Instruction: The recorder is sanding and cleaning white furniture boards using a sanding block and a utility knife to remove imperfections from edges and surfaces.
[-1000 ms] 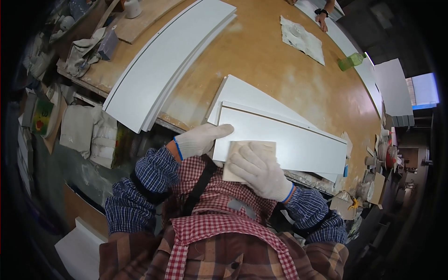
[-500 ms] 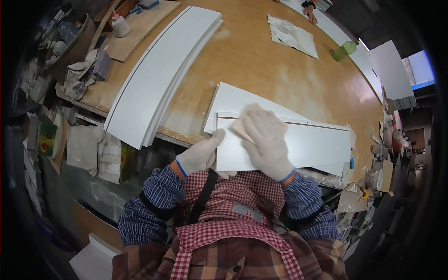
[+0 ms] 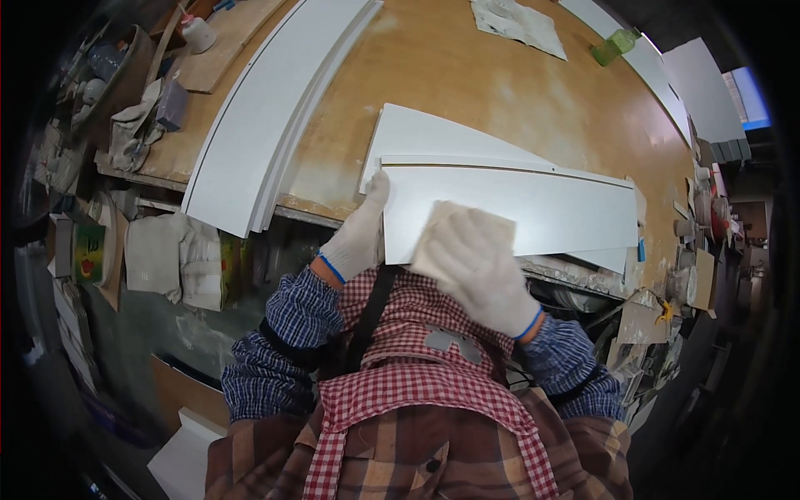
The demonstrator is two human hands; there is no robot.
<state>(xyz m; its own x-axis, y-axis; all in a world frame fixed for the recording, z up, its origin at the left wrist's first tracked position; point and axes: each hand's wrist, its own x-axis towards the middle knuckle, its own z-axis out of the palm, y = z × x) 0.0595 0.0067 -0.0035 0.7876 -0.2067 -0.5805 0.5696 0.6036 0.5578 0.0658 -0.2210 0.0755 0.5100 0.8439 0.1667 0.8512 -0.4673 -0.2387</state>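
Nearest, checked apron and plaid sleeves hiding the bench edge. Gloved right hand [image 3: 479, 262] flat on a tan sanding block [image 3: 458, 233], pressing it to the white panel [image 3: 533, 204]; gloved left hand [image 3: 360, 233] gripping the panel's left end. Farther off, long white boards [image 3: 267, 117], crumpled rag [image 3: 517, 21], green bottle [image 3: 612, 43], blurred.

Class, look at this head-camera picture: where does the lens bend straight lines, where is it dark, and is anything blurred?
Head view: the long white boards curve near the rim, fisheye bending; corners and edges fall to black; light lies even on the workbench, little glare; the right hand on the white panel looks slightly soft.
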